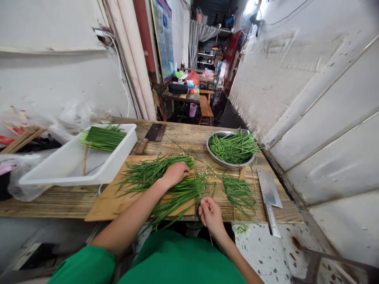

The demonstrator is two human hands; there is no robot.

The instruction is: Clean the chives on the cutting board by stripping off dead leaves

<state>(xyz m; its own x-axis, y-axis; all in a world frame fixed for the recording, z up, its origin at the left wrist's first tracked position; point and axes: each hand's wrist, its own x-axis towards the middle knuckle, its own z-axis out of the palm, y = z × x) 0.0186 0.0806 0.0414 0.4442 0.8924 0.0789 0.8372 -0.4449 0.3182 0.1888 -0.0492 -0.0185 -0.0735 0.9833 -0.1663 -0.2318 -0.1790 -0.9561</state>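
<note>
Green garlic chives [177, 193] lie in loose bunches across a wooden cutting board [109, 201], their pale cut ends toward the right. My left hand [175, 173] rests over them with its fingers curled; what is under the fingertips is hidden. Just off the board's right edge, my right hand [211, 215] pinches a thin garlic chive stalk, whose pale end hangs below the palm. A smaller pile of chives [239, 195] lies to the right of that hand. Small pale trimmings [201, 172] are scattered between the board and this pile.
A metal bowl [219, 161] heaped with chives stands at the back right. One cleaver [270, 193] lies at the right, its handle over the table edge; another cleaver [155, 133] lies behind the board. At left, a white tray [118, 161] holds a chive bundle. Walls flank the table.
</note>
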